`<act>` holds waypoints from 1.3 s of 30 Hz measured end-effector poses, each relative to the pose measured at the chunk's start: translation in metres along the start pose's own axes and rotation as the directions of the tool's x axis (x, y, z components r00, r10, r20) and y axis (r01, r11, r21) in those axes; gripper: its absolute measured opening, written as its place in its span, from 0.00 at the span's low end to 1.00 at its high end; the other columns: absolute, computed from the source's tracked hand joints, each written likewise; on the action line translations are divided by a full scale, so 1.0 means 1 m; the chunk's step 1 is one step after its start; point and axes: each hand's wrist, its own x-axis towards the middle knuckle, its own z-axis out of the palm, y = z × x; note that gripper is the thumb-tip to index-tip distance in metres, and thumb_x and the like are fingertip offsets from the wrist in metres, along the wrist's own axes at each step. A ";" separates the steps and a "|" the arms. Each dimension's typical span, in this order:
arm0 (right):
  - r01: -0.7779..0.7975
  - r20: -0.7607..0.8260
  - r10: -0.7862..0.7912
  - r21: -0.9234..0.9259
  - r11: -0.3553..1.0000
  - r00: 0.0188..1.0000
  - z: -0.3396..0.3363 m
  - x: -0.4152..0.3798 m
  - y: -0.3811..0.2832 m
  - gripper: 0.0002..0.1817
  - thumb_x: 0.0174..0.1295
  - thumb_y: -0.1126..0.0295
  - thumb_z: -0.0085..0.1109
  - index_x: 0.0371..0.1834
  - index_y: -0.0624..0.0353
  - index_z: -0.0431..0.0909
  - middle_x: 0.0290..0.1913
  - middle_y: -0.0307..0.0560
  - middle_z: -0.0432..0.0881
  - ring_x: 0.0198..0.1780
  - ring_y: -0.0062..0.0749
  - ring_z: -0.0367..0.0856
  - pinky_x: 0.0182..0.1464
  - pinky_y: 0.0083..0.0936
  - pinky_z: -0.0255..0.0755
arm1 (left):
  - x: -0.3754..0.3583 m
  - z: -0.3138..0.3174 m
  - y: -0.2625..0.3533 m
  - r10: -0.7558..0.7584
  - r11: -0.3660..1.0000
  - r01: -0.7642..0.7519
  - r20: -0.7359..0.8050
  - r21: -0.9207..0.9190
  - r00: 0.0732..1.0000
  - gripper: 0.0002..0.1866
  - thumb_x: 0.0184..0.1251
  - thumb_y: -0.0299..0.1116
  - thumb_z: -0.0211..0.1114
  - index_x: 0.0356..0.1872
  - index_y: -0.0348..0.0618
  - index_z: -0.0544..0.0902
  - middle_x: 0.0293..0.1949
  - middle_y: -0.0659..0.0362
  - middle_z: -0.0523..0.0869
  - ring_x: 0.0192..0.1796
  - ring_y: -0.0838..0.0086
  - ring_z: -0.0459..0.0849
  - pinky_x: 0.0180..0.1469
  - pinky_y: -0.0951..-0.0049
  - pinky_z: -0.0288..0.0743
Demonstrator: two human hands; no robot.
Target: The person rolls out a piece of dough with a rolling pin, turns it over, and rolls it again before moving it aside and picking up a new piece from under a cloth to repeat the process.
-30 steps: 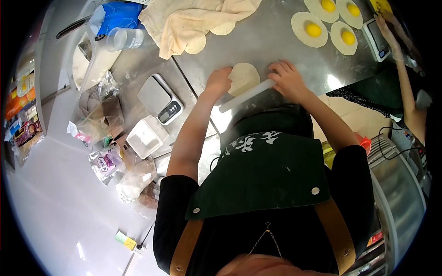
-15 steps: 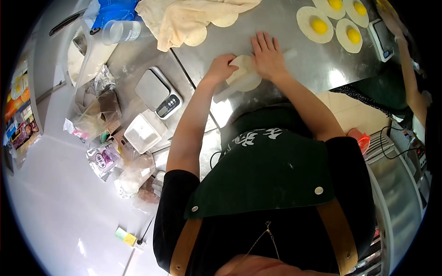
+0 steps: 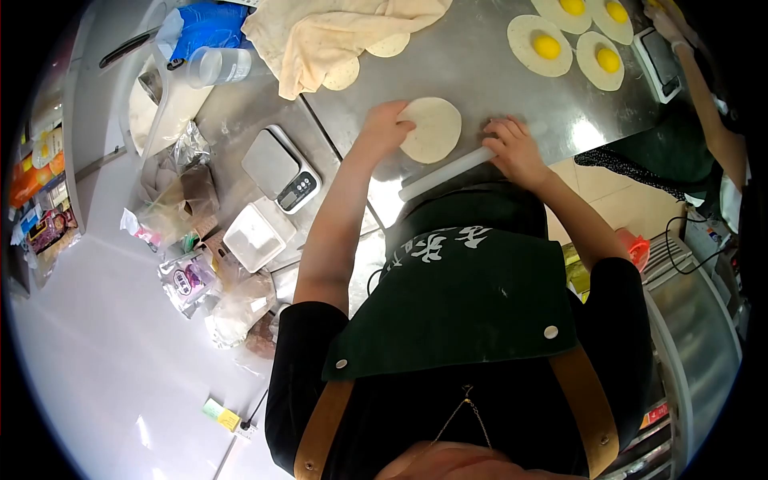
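A flat round of dough [image 3: 433, 132] lies on the steel table in front of me. My left hand [image 3: 385, 130] pinches its left edge between thumb and fingers. Nearer my body is a pale, smooth rolling pin [image 3: 448, 174], slanting up to the right and apart from the dough. The curled fingers of my right hand [image 3: 516, 152] hold the pin's right end, which they partly cover.
At the upper right lie several dough rounds topped with yellow balls [image 3: 546, 46]. A beige cloth [image 3: 336, 32] partly covers other rounds. To the left are a kitchen scale [image 3: 282, 170], a white tray [image 3: 258, 237] and a clear cup [image 3: 218, 67]. A co-worker's arm [image 3: 704, 104] reaches in beside another scale [image 3: 658, 66].
My right hand has drawn the rolling pin off the dough, toward my body. The dough round now lies fully exposed, with my left hand still at its left edge.
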 end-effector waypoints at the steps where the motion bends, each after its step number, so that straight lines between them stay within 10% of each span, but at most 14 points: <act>1: -0.003 0.002 0.003 -0.010 1.000 1.000 -0.005 0.006 0.000 0.23 0.43 0.69 0.73 0.44 0.52 0.77 0.55 0.45 0.75 0.63 0.45 0.70 0.71 0.47 0.58 | 0.004 0.004 -0.009 -0.023 0.998 0.022 0.022 0.062 0.999 0.17 0.56 0.27 0.66 0.49 0.40 0.82 0.45 0.45 0.85 0.49 0.52 0.83 0.51 0.58 0.77; 7: -0.017 0.042 0.017 0.006 1.000 0.999 0.011 0.056 -0.002 0.20 0.49 0.65 0.69 0.46 0.55 0.77 0.55 0.47 0.75 0.61 0.47 0.71 0.71 0.46 0.58 | 0.016 0.031 -0.060 -0.039 0.972 0.040 -0.010 0.229 0.999 0.17 0.59 0.26 0.64 0.51 0.38 0.81 0.47 0.45 0.85 0.51 0.51 0.83 0.53 0.58 0.76; 14: -0.233 -0.251 0.179 -0.202 0.951 0.951 0.046 0.067 -0.021 0.25 0.61 0.59 0.57 0.58 0.63 0.72 0.68 0.57 0.68 0.70 0.49 0.64 0.72 0.52 0.54 | 0.031 0.023 -0.058 0.009 0.992 -0.015 -0.049 -0.125 0.999 0.17 0.58 0.26 0.65 0.50 0.38 0.82 0.45 0.48 0.87 0.47 0.57 0.85 0.51 0.64 0.77; 20: -0.327 -0.168 0.289 -0.289 0.899 0.942 0.046 0.120 -0.012 0.32 0.63 0.58 0.53 0.69 0.63 0.65 0.72 0.57 0.64 0.74 0.51 0.60 0.73 0.50 0.53 | 0.056 0.017 -0.060 0.041 0.990 -0.038 0.024 -0.134 0.999 0.14 0.55 0.30 0.67 0.43 0.34 0.85 0.36 0.54 0.88 0.39 0.68 0.85 0.42 0.68 0.76; 30: -0.025 0.021 0.026 -0.063 0.998 0.999 0.029 0.011 -0.005 0.24 0.50 0.63 0.70 0.52 0.53 0.76 0.66 0.51 0.70 0.70 0.47 0.64 0.73 0.49 0.55 | 0.017 0.021 -0.014 0.087 0.924 -0.057 -0.063 0.379 0.994 0.15 0.54 0.33 0.68 0.42 0.37 0.85 0.37 0.48 0.86 0.40 0.57 0.85 0.44 0.63 0.77; 33: -0.013 0.066 0.015 -0.031 0.999 0.998 0.007 0.003 -0.002 0.21 0.46 0.67 0.73 0.45 0.51 0.78 0.60 0.47 0.73 0.66 0.45 0.67 0.72 0.48 0.56 | -0.014 0.008 -0.003 0.068 0.987 -0.087 -0.138 -0.132 0.988 0.14 0.55 0.31 0.66 0.42 0.38 0.84 0.38 0.49 0.86 0.40 0.56 0.85 0.45 0.63 0.77; 39: 0.008 0.091 -0.003 -0.063 0.998 0.996 -0.014 0.039 -0.003 0.21 0.47 0.67 0.72 0.46 0.53 0.78 0.56 0.47 0.74 0.63 0.44 0.69 0.73 0.46 0.57 | 0.011 0.026 -0.065 -0.037 0.993 0.050 -0.121 0.106 0.992 0.15 0.57 0.27 0.65 0.47 0.39 0.83 0.41 0.45 0.86 0.45 0.52 0.84 0.48 0.62 0.77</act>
